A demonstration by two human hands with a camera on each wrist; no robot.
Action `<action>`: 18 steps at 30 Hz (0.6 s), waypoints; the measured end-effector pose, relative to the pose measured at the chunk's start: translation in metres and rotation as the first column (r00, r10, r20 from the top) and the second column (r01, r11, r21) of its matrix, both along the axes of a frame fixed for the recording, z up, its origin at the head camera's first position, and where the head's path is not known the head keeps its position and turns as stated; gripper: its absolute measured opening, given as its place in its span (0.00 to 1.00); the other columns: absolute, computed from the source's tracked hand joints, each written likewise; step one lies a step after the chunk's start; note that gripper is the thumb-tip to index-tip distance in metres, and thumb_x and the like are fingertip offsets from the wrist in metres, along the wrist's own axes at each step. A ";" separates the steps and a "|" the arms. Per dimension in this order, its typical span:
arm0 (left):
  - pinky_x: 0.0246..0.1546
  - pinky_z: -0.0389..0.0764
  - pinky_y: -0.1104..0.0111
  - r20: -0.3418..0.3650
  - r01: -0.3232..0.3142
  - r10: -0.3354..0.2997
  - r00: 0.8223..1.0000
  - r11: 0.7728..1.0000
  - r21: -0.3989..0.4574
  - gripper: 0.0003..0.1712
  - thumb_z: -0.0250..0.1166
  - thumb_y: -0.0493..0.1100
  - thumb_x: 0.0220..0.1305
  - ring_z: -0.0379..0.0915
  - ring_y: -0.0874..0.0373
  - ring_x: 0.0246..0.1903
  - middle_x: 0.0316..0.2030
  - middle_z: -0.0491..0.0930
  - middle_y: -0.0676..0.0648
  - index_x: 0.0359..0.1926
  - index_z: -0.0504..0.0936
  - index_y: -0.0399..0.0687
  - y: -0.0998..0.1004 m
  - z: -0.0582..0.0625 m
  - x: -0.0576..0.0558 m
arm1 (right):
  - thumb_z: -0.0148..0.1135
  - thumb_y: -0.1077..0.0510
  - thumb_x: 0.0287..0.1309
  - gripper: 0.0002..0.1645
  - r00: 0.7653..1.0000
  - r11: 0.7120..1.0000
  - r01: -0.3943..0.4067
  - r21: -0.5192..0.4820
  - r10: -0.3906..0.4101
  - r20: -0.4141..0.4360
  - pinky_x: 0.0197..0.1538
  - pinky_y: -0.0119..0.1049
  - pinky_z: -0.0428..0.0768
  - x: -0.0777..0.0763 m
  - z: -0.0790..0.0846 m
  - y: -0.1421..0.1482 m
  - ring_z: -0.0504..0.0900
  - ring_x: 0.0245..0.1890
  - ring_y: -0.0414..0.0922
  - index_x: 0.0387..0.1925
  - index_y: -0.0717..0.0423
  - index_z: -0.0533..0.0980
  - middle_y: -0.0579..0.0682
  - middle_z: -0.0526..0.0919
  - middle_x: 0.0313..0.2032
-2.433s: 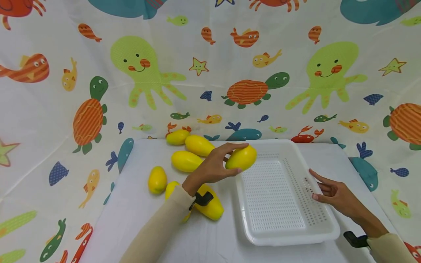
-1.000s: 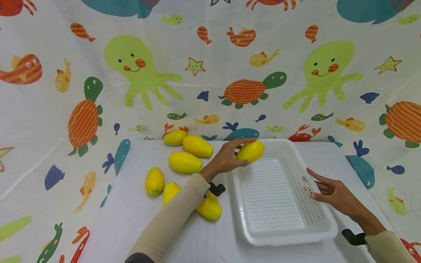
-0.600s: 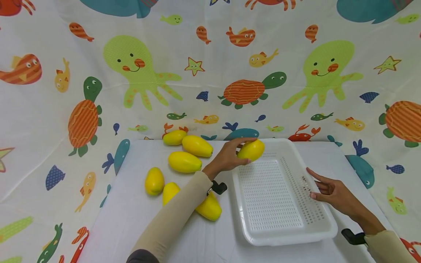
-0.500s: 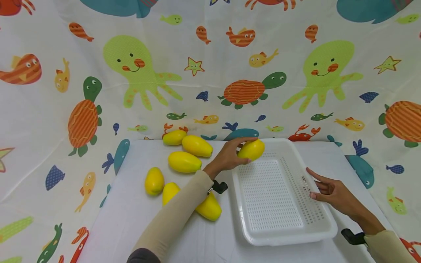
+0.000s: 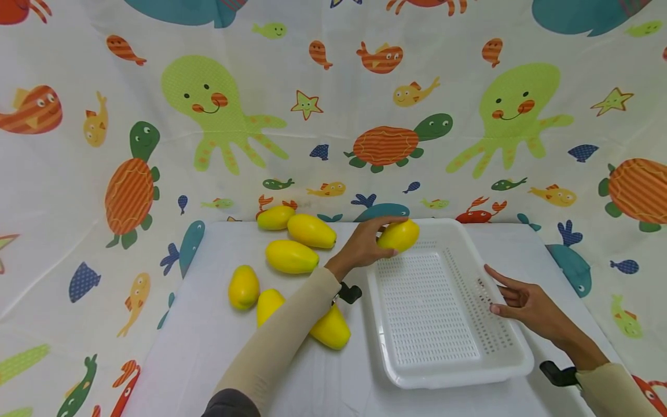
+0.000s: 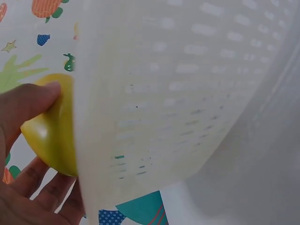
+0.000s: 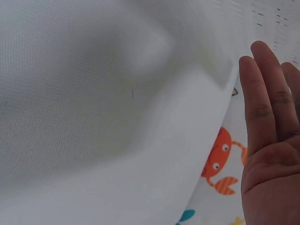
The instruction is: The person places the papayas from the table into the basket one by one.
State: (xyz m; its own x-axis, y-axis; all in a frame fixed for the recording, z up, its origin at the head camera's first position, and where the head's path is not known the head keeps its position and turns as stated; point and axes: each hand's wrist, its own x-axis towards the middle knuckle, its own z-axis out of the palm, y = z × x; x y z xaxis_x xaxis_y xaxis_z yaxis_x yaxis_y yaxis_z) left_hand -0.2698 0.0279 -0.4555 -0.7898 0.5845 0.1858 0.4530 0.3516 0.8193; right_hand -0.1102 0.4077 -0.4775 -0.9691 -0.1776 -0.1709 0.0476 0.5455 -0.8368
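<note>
In the head view, my left hand [image 5: 366, 243] grips a glossy yellow papaya-shaped fruit [image 5: 400, 236] at the far left corner of a white perforated plastic basket [image 5: 391, 347]. The left wrist view has the thumb on top of the fruit [image 6: 54, 129] and fingers below it, with part of it hidden behind the basket wall [image 6: 164, 98]. My right hand [image 5: 531, 310] is at the basket's right side, its fingertips touching the outer wall. Straight fingers [image 7: 265, 101] show beside the wall in the right wrist view.
Several more yellow fruits [image 5: 292, 256] lie on the white-covered table [image 5: 193, 347] left of the basket. My left forearm partly covers the nearest ones. A curtain [image 5: 323, 75] printed with sea animals hangs behind the table.
My left hand has carried the yellow fruit a little right and away from me, over the basket's far left corner, then nearly stopped. The right hand stays at the basket's side.
</note>
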 end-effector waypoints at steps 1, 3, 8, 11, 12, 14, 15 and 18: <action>0.69 0.79 0.62 -0.003 -0.005 0.005 1.000 1.000 -0.014 0.44 0.78 0.38 0.62 0.74 0.54 0.66 0.75 0.73 0.55 0.76 0.73 0.64 0.000 0.000 0.000 | 0.73 0.56 0.66 0.54 1.000 1.000 -0.001 -0.002 0.001 0.001 0.46 0.44 0.92 0.000 0.000 0.000 0.89 0.58 0.48 0.84 0.42 0.54 0.63 0.66 0.74; 0.70 0.78 0.64 -0.005 -0.017 0.017 1.000 0.999 -0.042 0.44 0.78 0.38 0.62 0.74 0.55 0.65 0.75 0.73 0.56 0.76 0.73 0.65 0.001 -0.002 -0.001 | 0.73 0.56 0.67 0.54 1.000 1.000 -0.003 -0.005 0.003 0.001 0.46 0.43 0.92 0.000 -0.001 0.001 0.89 0.58 0.46 0.84 0.42 0.54 0.63 0.66 0.74; 0.71 0.77 0.64 -0.002 -0.040 0.040 0.999 0.996 -0.075 0.44 0.79 0.38 0.62 0.74 0.55 0.64 0.74 0.74 0.55 0.76 0.73 0.65 0.002 -0.004 -0.001 | 0.73 0.57 0.66 0.53 1.000 1.000 -0.006 -0.014 0.005 -0.005 0.47 0.43 0.92 0.000 -0.002 0.001 0.89 0.57 0.38 0.84 0.42 0.54 0.61 0.66 0.74; 0.71 0.77 0.63 -0.016 -0.043 0.042 0.999 0.995 -0.087 0.44 0.79 0.37 0.61 0.75 0.55 0.64 0.74 0.75 0.55 0.76 0.74 0.64 0.002 -0.006 -0.001 | 0.73 0.58 0.66 0.53 1.000 1.000 -0.005 -0.015 0.005 -0.006 0.47 0.43 0.91 0.000 -0.003 0.002 0.88 0.56 0.35 0.84 0.42 0.54 0.59 0.67 0.73; 0.72 0.77 0.62 -0.023 -0.042 0.040 0.999 0.995 -0.095 0.44 0.79 0.38 0.61 0.74 0.55 0.65 0.74 0.74 0.55 0.76 0.74 0.64 0.002 -0.007 -0.001 | 0.73 0.58 0.67 0.53 1.000 1.000 -0.003 -0.016 0.003 -0.005 0.47 0.42 0.91 0.000 -0.003 0.002 0.88 0.56 0.35 0.84 0.42 0.54 0.58 0.67 0.73; 0.73 0.75 0.61 -0.039 -0.037 0.033 0.999 0.992 -0.119 0.44 0.79 0.38 0.61 0.74 0.55 0.66 0.74 0.74 0.56 0.76 0.73 0.65 0.003 -0.008 -0.001 | 0.73 0.57 0.66 0.53 1.000 1.000 0.001 -0.022 -0.001 0.002 0.47 0.43 0.91 0.000 -0.003 0.002 0.88 0.57 0.37 0.84 0.42 0.54 0.57 0.68 0.73; 0.74 0.74 0.60 -0.045 -0.036 0.030 0.999 0.991 -0.133 0.44 0.79 0.39 0.61 0.74 0.55 0.67 0.75 0.74 0.56 0.76 0.73 0.65 0.003 -0.008 -0.001 | 0.73 0.57 0.66 0.53 1.000 1.000 0.003 -0.025 -0.003 0.007 0.47 0.43 0.91 0.000 -0.003 0.002 0.89 0.57 0.38 0.84 0.41 0.54 0.56 0.68 0.73; 0.76 0.72 0.58 -0.061 -0.036 0.026 0.998 0.984 -0.174 0.45 0.79 0.40 0.61 0.72 0.55 0.70 0.75 0.73 0.57 0.76 0.72 0.68 0.004 -0.010 -0.001 | 0.73 0.57 0.66 0.54 1.000 1.000 0.005 -0.031 -0.004 0.013 0.47 0.44 0.92 0.000 -0.003 0.002 0.89 0.57 0.42 0.84 0.42 0.54 0.57 0.68 0.73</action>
